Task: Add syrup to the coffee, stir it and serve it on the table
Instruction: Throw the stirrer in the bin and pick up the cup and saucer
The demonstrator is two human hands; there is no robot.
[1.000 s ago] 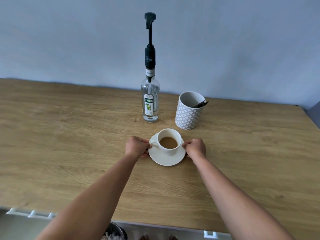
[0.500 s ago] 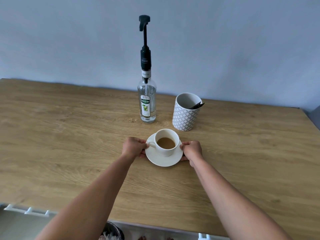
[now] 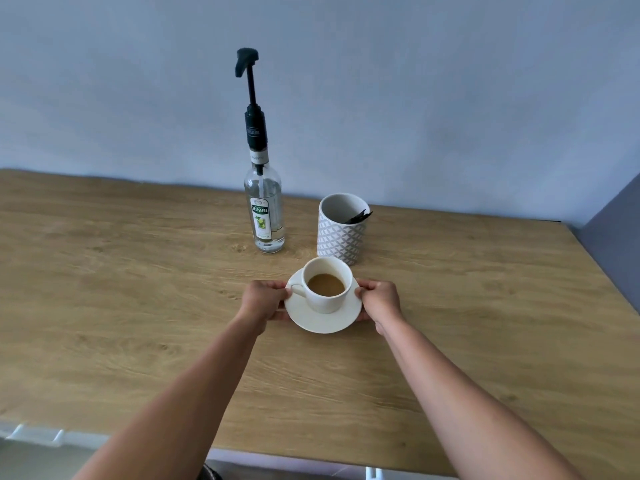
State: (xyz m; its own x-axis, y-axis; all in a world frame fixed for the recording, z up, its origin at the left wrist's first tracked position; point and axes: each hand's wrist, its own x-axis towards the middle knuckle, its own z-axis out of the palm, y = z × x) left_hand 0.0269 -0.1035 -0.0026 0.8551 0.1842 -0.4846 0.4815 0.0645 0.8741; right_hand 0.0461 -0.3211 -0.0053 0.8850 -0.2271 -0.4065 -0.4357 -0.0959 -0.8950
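A: Where is the coffee cup (image 3: pixel 327 289)?
B: At the centre of the frame, on its saucer (image 3: pixel 322 323), over the wooden counter (image 3: pixel 138 306).
A: And the hands?
B: The left hand (image 3: pixel 261 299) pinches the saucer's left rim and the right hand (image 3: pixel 379 299) its right rim, fingers curled. The syrup bottle (image 3: pixel 265 216) stands just behind, with a patterned pot (image 3: pixel 341 237) to its right.

A small white cup (image 3: pixel 327 299) stands upright in the middle of a white saucer (image 3: pixel 322 323), its handle turned to the left, with light-brown coffee (image 3: pixel 325 285) filling it partway. The left hand (image 3: pixel 261 299) and right hand (image 3: pixel 379 299) grip the saucer's opposite edges; whether it rests on the desk (image 3: pixel 138 289) I cannot tell. Behind it, a little to the left, the clear syrup bottle (image 3: pixel 265 216) stands upright, its tall black pump (image 3: pixel 254 98) raised.
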